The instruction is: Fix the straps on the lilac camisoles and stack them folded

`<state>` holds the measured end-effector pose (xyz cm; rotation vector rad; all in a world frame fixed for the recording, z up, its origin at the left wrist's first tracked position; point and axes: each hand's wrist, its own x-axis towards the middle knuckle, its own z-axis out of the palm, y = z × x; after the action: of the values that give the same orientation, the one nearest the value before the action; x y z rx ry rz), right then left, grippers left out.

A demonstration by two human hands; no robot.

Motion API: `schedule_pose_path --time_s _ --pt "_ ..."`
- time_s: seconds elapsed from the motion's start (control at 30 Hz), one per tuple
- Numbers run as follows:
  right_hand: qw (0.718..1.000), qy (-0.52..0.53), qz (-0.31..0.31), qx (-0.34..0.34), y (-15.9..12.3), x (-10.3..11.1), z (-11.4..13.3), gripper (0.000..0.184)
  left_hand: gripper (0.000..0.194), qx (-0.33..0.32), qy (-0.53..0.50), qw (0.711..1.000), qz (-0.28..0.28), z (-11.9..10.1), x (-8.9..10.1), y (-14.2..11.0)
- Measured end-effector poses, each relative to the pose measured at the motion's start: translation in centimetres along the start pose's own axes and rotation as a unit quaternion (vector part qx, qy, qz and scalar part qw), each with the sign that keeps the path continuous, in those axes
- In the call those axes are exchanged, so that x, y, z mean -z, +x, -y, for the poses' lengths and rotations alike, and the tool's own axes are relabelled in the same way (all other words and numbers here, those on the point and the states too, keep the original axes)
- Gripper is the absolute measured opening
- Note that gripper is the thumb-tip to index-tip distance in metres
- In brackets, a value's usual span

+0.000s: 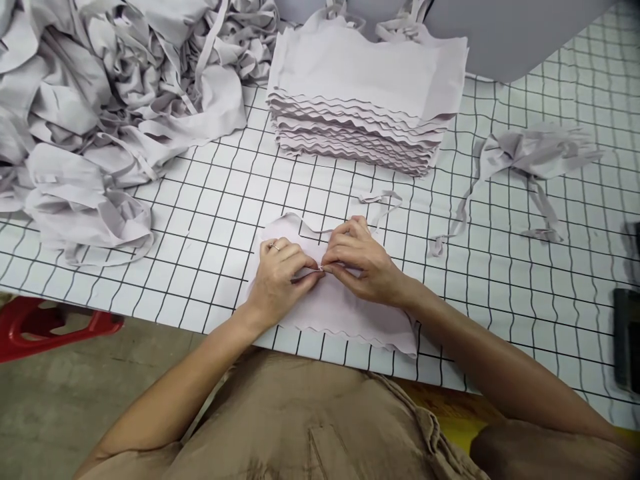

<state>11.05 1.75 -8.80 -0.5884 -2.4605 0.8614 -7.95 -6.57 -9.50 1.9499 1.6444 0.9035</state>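
A pale lilac fabric piece [350, 317] with a wavy lower edge lies on the table in front of me. Over its middle, my left hand [283, 270] pinches a small bit of the cloth between thumb and forefinger; a ring is on one finger. My right hand [363, 260] pinches the same spot from the other side, so the fingertips of both hands almost meet. What exactly lies between the fingertips is too small to make out. A thin fabric strip [385, 200] rests just beyond my right hand.
Behind my hands stands a neat stack of similar fabric pieces [370, 73]. A large loose heap of the cloth [125, 87] fills the left. Tangled strips [540, 157] lie at the right, near a dark object [627, 340]. A red stool [55, 327] shows below the table edge.
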Motion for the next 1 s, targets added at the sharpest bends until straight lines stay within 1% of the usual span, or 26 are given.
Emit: schedule_pose_path --time_s 0.17,0.33,0.4,0.53,0.63,0.7,0.73,0.8,0.83,0.93,1.0 --pt "1.000 -0.004 -0.007 0.000 -0.5 -0.1 0.0 0.016 0.015 -0.032 -0.035 0.999 -0.004 0.2 -0.2 -0.1" --pt "1.000 -0.016 -0.020 0.014 -0.3 -0.1 0.2 0.017 0.017 -0.064 -0.074 0.995 -0.024 -0.1 -0.1 -0.2" --pt "0.999 -0.037 -0.007 0.023 -0.2 0.0 0.4 0.020 0.017 -0.065 -0.079 0.994 -0.027 -0.3 0.1 -0.2" --pt "0.995 -0.079 0.040 0.043 -0.4 0.5 0.6 0.026 0.018 -0.063 -0.083 0.994 -0.035 -0.5 0.4 -0.2" --pt "0.994 -0.070 0.077 0.042 0.0 1.2 0.4 0.031 0.015 -0.066 -0.101 0.992 -0.042 -0.5 0.5 -0.2" --pt "0.993 -0.037 0.107 0.032 1.0 1.9 0.0 0.030 0.011 -0.050 -0.103 0.992 -0.043 -0.3 0.5 -0.2" --pt "0.992 -0.018 0.123 0.024 1.8 2.4 -0.4 0.026 0.009 -0.037 -0.095 0.994 -0.045 -0.2 0.4 -0.2" --pt "0.988 0.012 0.152 -0.001 3.8 3.3 -1.1 0.020 0.009 -0.018 -0.062 0.996 -0.057 0.1 0.5 -0.2" --pt "0.986 0.018 0.162 -0.016 5.0 3.7 -1.4 0.023 0.010 -0.012 -0.041 0.997 -0.064 0.2 0.5 -0.3" --pt "0.986 0.006 0.164 -0.034 8.3 4.4 -2.2 0.033 0.015 -0.003 0.011 0.998 -0.061 0.8 0.8 -0.5" --pt "0.989 -0.010 0.148 -0.027 10.0 4.2 -3.0 0.031 0.018 0.005 0.037 0.998 -0.047 1.2 1.1 -0.7"
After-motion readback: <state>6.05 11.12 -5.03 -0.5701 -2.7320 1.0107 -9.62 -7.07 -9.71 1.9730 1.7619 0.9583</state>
